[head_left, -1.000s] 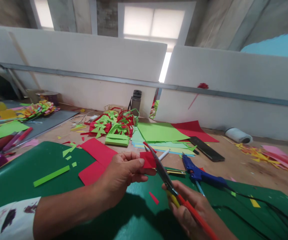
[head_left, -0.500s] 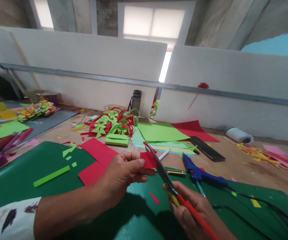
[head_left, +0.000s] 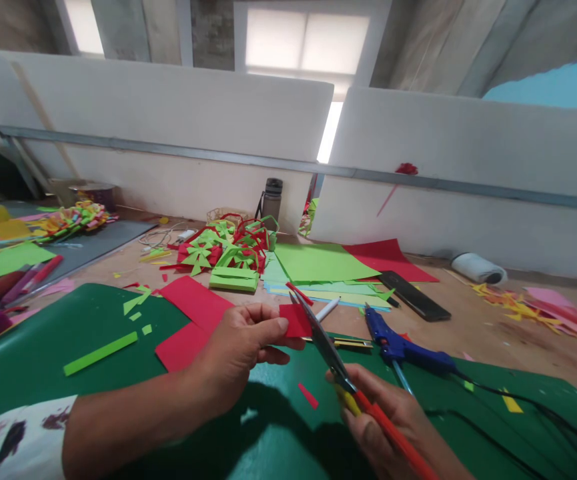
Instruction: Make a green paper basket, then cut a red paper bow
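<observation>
My left hand pinches a small red paper piece between thumb and fingers, above the green cutting mat. My right hand grips scissors with red and yellow handles. The scissor blades are at the right edge of the red piece, and a thin red strip sticks up at the blade tips. A small red sliver lies on the mat below.
A blue glue gun with its black cord lies right of the scissors. Red sheets, a green strip, a white pen, a paper stack, folded paper shapes, a black bar and a bottle sit beyond.
Both hands and the scissors have barely moved; the view has shifted slightly and the red piece sits a touch lower in the frame.
</observation>
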Available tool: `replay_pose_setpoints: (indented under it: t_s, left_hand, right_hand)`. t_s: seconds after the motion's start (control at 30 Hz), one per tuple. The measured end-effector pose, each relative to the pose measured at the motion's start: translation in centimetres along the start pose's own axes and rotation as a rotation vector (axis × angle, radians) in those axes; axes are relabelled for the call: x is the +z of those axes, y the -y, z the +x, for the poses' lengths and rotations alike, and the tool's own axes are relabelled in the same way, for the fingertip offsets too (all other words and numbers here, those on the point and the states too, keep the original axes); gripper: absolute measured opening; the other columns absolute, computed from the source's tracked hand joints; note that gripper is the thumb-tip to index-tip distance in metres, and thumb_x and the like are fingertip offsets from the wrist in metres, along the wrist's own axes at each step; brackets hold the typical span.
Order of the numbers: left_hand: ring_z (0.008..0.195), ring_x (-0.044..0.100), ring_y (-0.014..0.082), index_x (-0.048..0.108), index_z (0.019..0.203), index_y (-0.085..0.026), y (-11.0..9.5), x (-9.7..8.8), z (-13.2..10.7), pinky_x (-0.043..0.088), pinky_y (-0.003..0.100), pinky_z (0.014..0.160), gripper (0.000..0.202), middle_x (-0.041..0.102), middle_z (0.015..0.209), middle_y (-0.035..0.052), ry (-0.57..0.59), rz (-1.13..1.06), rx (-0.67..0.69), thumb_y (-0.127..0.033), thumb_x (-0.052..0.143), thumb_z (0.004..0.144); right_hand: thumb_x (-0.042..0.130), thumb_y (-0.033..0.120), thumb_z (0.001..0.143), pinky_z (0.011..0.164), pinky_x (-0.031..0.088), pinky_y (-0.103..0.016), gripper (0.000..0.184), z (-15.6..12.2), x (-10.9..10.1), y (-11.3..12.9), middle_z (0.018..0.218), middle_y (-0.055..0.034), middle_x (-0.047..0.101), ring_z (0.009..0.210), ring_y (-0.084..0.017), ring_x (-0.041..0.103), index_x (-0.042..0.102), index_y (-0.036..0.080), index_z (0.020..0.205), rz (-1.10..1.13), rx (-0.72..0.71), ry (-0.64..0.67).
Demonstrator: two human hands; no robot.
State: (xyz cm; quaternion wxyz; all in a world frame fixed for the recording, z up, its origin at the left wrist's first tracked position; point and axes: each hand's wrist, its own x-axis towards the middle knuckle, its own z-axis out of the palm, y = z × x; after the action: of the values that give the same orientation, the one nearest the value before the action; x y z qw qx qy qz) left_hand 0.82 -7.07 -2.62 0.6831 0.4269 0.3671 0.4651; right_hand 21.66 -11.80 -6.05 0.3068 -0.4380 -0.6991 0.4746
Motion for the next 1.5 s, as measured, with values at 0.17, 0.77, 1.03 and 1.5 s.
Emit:
replay_pose_setpoints:
  t_s: [0.17,0.77,1.03,1.5]
  left_hand:
    - [0.074,0.067,0.0199,0.057,0.07,-0.014,-0.1,-0.3,0.1,0.047,0.026,0.062,0.018,0.068,0.075,0.0058,0.004,0.053,0.021,-0.027,0.069,0.07]
    - [0.05,0.06,0.0115,0.058,0.071,-0.014,-0.8,-1.0,0.7,0.047,0.022,0.053,0.016,0.065,0.059,0.0022,0.034,0.129,0.015,-0.027,0.067,0.071]
    - [0.05,0.06,0.0113,0.056,0.071,-0.014,-0.6,-1.0,0.7,0.046,0.021,0.052,0.015,0.065,0.059,0.0023,0.051,0.125,0.021,-0.026,0.065,0.073]
    - [0.049,0.059,0.0108,0.057,0.067,-0.013,-1.1,-0.9,0.7,0.047,0.021,0.052,0.018,0.064,0.057,0.0018,0.019,0.154,0.021,-0.026,0.069,0.067]
  right_hand:
    - [0.046,0.063,0.08,0.045,0.026,-0.019,0.052,0.0,0.1,-0.2,0.068,0.003,0.036,0.053,-0.008,0.025,0.055,0.018,0.104,-0.006,-0.005,-0.032]
    - [0.046,0.066,0.077,0.045,0.027,-0.02,0.053,0.1,-0.5,0.8,0.063,0.0036,0.037,0.051,-0.009,0.025,0.058,0.02,0.1,-0.032,0.037,0.024]
    - [0.045,0.066,0.078,0.044,0.025,-0.019,0.051,-0.2,-0.4,0.9,0.064,0.0037,0.036,0.052,-0.009,0.024,0.057,0.021,0.098,-0.006,0.006,0.019]
    - [0.044,0.068,0.077,0.045,0.025,-0.02,0.053,0.1,-0.3,0.9,0.064,0.0035,0.038,0.053,-0.009,0.024,0.058,0.02,0.095,-0.034,-0.002,0.003]
